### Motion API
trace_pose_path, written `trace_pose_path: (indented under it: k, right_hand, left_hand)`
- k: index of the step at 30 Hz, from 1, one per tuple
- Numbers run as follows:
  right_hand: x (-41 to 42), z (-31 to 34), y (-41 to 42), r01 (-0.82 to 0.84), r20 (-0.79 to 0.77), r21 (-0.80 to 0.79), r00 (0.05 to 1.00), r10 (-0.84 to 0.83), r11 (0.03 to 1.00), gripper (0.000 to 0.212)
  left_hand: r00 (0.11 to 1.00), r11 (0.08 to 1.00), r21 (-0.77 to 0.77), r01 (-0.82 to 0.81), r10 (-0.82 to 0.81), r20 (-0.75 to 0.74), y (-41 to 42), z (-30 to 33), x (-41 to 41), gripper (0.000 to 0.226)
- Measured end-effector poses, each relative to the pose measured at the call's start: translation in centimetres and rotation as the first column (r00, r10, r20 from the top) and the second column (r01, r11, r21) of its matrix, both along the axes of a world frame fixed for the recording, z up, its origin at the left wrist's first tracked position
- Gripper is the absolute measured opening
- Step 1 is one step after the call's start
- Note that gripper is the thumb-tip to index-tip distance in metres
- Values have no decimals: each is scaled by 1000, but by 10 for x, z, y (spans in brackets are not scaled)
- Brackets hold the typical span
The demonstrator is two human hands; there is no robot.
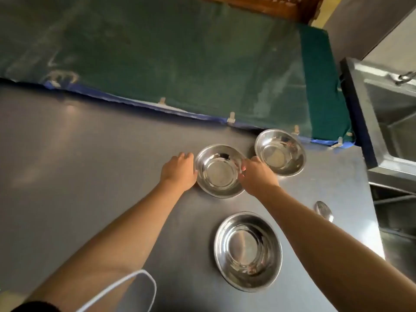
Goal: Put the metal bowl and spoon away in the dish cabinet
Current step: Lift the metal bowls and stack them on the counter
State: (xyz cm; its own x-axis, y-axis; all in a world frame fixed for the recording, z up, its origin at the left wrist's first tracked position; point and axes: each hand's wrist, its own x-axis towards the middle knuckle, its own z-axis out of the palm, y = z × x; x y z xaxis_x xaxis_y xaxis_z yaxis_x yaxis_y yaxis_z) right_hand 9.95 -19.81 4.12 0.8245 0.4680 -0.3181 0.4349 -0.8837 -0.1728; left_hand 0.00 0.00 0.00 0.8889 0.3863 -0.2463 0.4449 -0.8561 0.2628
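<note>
Both hands, left (179, 171) and right (256, 174), clasped the rim of the middle bowl (219, 171) on the counter (90, 154), apparently starting the pickup; next, lifting it, with the spoon (323, 210) lying well right.

text: none legible | labels: none | brands: none | numbers: none | signs: none

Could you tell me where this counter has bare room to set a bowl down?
The counter is bare left of the left hand, up to the green cover. It is crowded on the right: three bowls and a spoon near the edge.
</note>
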Motion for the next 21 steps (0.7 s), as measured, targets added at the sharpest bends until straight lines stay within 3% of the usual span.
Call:
trace_pose_path:
  k: [8,13,21]
  right_hand:
    - [2,-48,-9,225,-76,242,974,-213,944,34]
    - [3,-59,-16,271,-146,298,960,-237,915,36]
    - [17,-52,-28,366,-279,349,919,-278,863,45]
  left_hand:
    - [957,924,-263,-279,290,3,-14,-26,-9,54]
    - [919,842,-435,-320,387,72,-28,-29,-7,39]
    - [798,570,-701,-430,603,1,-38,-23,-8,43]
